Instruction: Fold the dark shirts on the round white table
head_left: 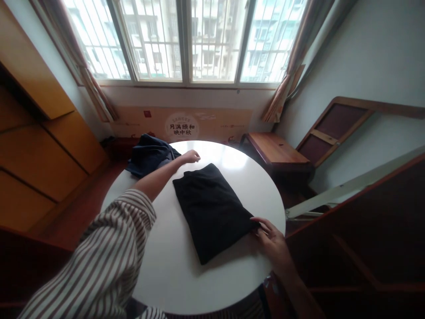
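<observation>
A black folded piece of cloth, probably a garment, lies flat on the round white table. Its right corner is pinched between the thumb and fingers of my right hand. My left hand is over the far part of the table, just beyond the cloth's far left edge and apart from it. The fingers of that hand are curled closed, and nothing shows in them. Left of that hand, a dark navy garment sits in a loose heap at the table's far left edge, partly behind my left forearm.
Beyond the table's far right side stands a low wooden stool or small table. A wooden frame with dark panels leans on the right wall. A printed cardboard panel is under the barred window. Orange-brown cabinets line the left.
</observation>
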Action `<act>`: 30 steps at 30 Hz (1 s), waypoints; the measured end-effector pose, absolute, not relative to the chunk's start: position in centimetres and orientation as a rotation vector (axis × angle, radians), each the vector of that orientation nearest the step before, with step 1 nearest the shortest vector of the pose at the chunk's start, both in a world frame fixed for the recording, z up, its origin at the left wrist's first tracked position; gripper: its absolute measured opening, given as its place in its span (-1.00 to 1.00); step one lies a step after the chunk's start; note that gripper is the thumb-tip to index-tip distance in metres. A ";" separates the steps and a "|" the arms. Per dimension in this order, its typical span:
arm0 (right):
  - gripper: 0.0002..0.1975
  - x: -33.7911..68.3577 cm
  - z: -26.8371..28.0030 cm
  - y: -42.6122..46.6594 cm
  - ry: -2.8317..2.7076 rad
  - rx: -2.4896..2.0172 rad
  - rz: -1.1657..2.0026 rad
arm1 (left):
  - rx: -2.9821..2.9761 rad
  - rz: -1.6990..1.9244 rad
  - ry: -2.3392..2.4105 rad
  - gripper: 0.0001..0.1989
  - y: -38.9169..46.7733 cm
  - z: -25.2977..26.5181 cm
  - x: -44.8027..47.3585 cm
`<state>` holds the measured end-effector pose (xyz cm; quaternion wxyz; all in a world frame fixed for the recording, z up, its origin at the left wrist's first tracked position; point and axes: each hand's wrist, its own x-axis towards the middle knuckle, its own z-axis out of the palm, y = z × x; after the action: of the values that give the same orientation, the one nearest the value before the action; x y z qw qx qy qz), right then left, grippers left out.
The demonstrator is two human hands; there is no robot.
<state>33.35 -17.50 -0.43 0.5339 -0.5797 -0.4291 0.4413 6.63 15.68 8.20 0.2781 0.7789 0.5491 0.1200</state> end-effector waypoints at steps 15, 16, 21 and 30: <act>-0.48 32.9 1.0 -16.2 -1.503 -1.514 0.828 | 2.166 0.147 1.434 -0.45 15.3 4.4 9.2; -0.48 32.8 1.0 -16.3 -1.537 -1.533 0.803 | 2.172 0.139 1.461 -0.43 15.4 4.4 9.4; -0.46 33.1 0.8 -16.0 -1.666 -1.573 0.673 | 2.196 0.164 1.443 -0.56 15.6 3.9 10.1; -0.48 34.9 2.2 -16.8 -1.720 -1.565 0.707 | 2.194 0.409 1.257 -0.57 16.8 4.5 11.1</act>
<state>34.87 -16.83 2.25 0.3483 -0.6035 -0.6635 0.2725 11.11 16.84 4.54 0.2862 0.8207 0.4704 0.1529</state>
